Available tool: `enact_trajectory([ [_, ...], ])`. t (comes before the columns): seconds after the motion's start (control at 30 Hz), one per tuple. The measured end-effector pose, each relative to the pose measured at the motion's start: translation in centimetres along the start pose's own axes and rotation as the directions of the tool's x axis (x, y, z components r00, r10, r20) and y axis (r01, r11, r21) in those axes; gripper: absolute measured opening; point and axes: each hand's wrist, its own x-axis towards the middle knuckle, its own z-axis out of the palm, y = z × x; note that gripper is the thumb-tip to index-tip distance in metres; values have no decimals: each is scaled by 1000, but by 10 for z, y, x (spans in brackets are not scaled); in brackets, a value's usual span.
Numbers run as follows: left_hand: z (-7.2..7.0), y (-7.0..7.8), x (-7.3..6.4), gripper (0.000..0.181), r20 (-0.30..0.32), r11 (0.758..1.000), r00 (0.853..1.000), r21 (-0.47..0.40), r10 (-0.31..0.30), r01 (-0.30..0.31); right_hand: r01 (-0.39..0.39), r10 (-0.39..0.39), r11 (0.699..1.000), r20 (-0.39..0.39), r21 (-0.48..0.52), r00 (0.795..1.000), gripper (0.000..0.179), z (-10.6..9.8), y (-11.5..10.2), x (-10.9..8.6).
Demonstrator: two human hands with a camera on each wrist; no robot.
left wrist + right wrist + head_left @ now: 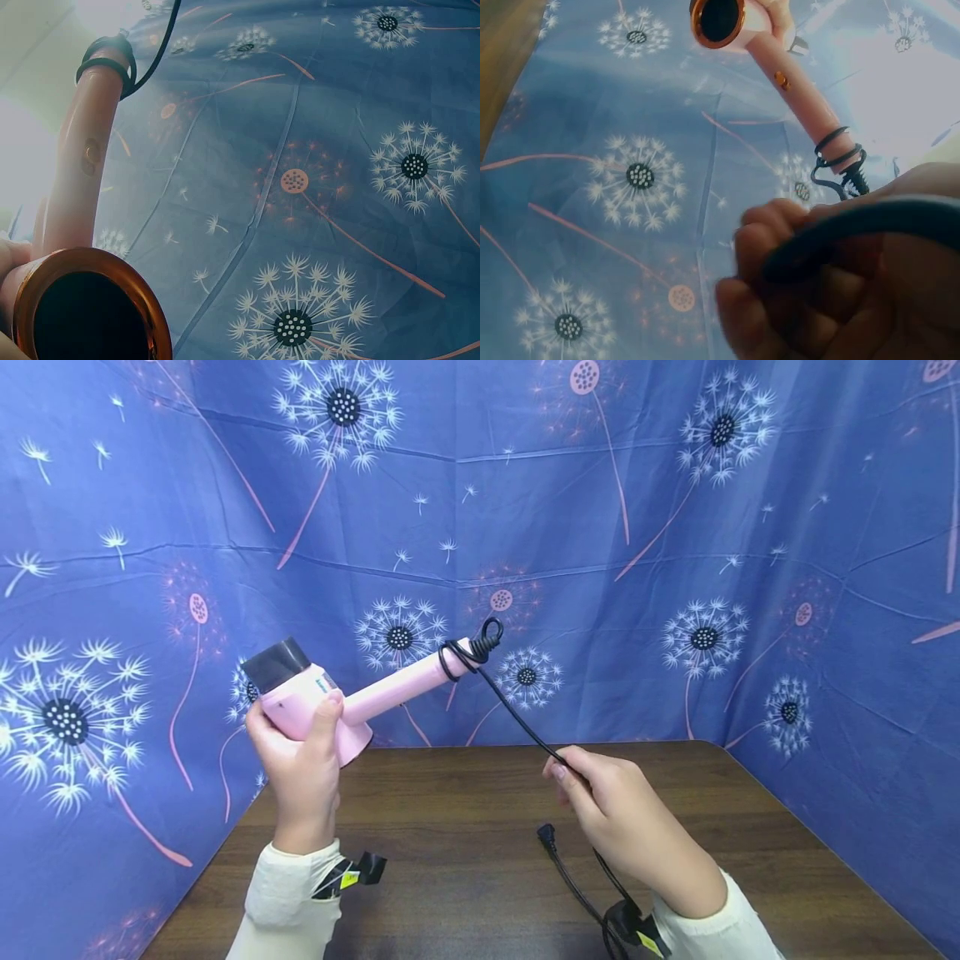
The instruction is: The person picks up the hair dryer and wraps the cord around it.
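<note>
A pink hair dryer point(397, 689) with a black nozzle point(276, 665) is held up above the table by my left hand point(300, 768), which grips its barrel with the thumb across the near side. The handle slants up to the right. Around the handle's end, a black power cord point(517, 714) makes a few turns. My right hand point(626, 814) pinches this cord lower down, so it runs fairly straight between handle and fingers. Below that hand the cord hangs on, its plug point(547, 835) dangling over the table. In the right wrist view, curled fingers point(761, 240) hold the cord.
A brown wooden table point(442, 843) lies below both hands. Blue cloth point(585, 527) printed with dandelions hangs behind and along the sides. Black straps with yellow tags point(349, 879) sit on both white sleeves.
</note>
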Motion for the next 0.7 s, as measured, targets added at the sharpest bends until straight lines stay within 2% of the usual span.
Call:
enact_trajectory([
  [0.27,2,-1,-2,71,32,1000,999,-11,21,-21,-76,77,984,-1,-159,997,12,0,11,1],
  [0.57,4,2,-6,71,45,1000,999,5,17,-17,-120,126,974,16,-194,992,12,-3,13,1],
  [0.7,5,2,-6,71,47,1000,999,3,22,-22,-119,128,978,40,-174,991,12,-3,11,1],
])
